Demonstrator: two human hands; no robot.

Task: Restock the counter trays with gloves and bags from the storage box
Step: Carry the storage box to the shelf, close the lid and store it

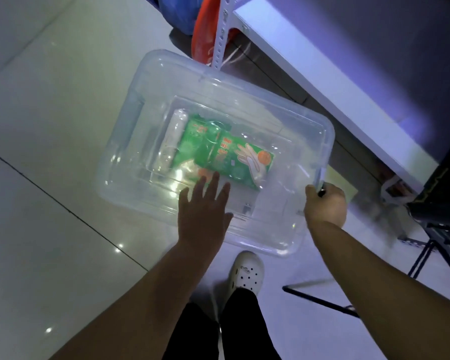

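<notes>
1. Clear storage box, lidded, on floor; long axis upper-left to lower-right.
2. Green glove pack inside, lengthwise along it.
3. Flat on lid, fingers spread: left hand.
4. Curled, gripping box's right end: right hand.

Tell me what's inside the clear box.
Through the shut lid: a green glove pack and a clear roll beside it, maybe bags. Anything under the pack or behind the left hand is hidden.

Storage box: clear glossy plastic, smooth lid. Glove pack inside: shiny green printed film. Floor: glossy pale tiles, reflective. Shelf post: perforated metal, matt white. Shoe: white matt foam-like plastic.
</notes>
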